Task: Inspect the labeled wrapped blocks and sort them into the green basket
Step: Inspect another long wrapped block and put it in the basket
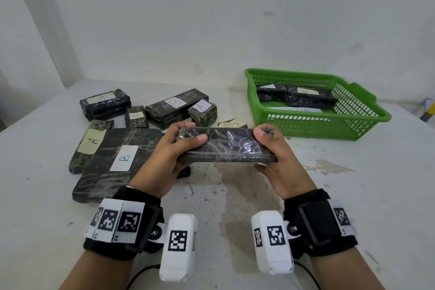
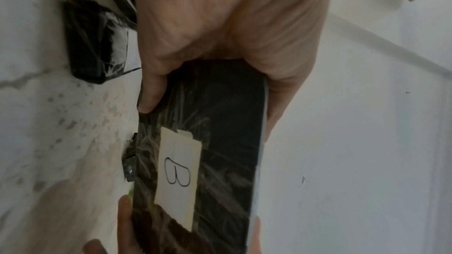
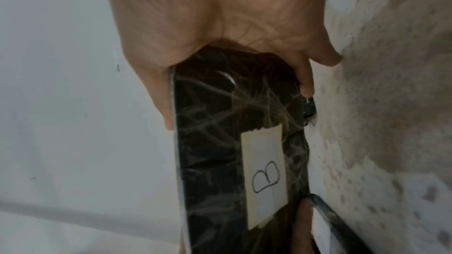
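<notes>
Two hands, left hand (image 1: 164, 160) and right hand (image 1: 280, 162), grip one flat black plastic-wrapped block (image 1: 226, 146) labelled B by its ends. Seven more wrapped blocks lie on the white surface (image 1: 353, 195). Two rest inside the green plastic mesh basket (image 1: 329, 127).

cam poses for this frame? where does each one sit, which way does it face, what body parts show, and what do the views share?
Head: on the head, facing forward and down at the table, block, basket; both forearms, left hand, right hand.
Left wrist: under the block, looking along the left hand at the B label; right fingertips at the far end.
Right wrist: mirror pose, along the right hand at the label.
Shared: both wrists see the label, which the head view does not.
</notes>
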Demonstrator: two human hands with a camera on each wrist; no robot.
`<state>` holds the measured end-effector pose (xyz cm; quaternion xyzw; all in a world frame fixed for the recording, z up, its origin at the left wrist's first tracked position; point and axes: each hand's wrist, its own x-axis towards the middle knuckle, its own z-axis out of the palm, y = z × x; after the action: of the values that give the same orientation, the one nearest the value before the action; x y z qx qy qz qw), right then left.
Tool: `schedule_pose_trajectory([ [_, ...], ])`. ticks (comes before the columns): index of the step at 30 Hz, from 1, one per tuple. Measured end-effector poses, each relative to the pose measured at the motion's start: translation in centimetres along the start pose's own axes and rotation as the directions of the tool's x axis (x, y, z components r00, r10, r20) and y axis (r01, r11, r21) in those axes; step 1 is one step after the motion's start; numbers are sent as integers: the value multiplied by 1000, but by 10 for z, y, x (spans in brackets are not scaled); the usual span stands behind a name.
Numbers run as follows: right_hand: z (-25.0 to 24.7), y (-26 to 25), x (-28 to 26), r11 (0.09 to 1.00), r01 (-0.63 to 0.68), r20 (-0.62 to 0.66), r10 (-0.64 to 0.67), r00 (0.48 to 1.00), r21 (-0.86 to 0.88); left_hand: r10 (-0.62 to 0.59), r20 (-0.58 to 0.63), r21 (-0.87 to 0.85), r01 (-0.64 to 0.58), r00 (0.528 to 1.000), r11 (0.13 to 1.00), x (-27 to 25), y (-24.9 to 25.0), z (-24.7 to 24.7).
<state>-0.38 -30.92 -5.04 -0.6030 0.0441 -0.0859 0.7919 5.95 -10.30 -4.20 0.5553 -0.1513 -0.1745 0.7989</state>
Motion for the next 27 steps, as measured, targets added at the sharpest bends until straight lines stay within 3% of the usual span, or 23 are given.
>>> schedule_pose_trajectory([
  [6, 0, -3, -1, 999, 14, 40, -15, 999, 36, 7, 41, 39, -9, 999, 999, -5, 2, -2],
  [10, 3, -5, -3, 995, 12, 36, -15, 999, 100, 20, -15, 43, -19, 1000, 999, -2, 0, 1],
  [17, 6, -2, -5, 995, 67, 92, -60, 994, -76, 65, -62, -38, -67, 996, 997, -4, 6, -1],
  [21, 8, 1, -5, 987, 122, 13, -121, 993, -106, 92, -64, -81, -97, 994, 992, -7, 8, 1],
  [27, 8, 1, -6, 982, 118, -17, -122, 992, -150, 143, -89, 120, -132, 986, 984, -8, 0, 3],
])
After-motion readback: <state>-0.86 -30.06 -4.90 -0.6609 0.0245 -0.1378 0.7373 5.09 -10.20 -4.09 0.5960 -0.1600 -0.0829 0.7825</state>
